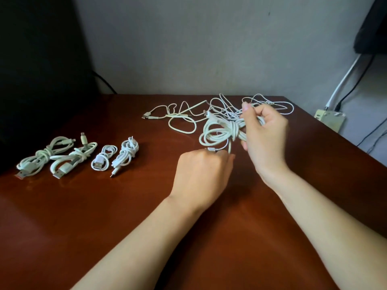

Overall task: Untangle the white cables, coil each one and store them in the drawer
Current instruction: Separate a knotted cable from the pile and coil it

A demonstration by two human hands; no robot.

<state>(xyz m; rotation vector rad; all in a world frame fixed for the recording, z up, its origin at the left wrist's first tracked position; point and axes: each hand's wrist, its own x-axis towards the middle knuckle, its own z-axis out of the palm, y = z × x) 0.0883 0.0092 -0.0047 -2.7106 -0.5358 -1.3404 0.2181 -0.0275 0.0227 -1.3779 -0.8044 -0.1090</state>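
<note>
Fingers of the right hand (pixel 267 132) curl round a coiled white cable (pixel 217 131) above the counter (pixel 104 206), while the left hand (pixel 203 176) pinches its plug (pixel 211 150).

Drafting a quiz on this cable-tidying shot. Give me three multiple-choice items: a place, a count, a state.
1. Where do the finished coils lie? A. left side of the table B. right side of the table C. the floor
2. How many finished coils? A. two B. four C. six
3. The right hand is: A. flat on the table B. gripping a wrapped bundle C. empty
Answers: A, they lie in a row at left; B, four tied coils show; B, its fingers curl round the bundle.
</note>
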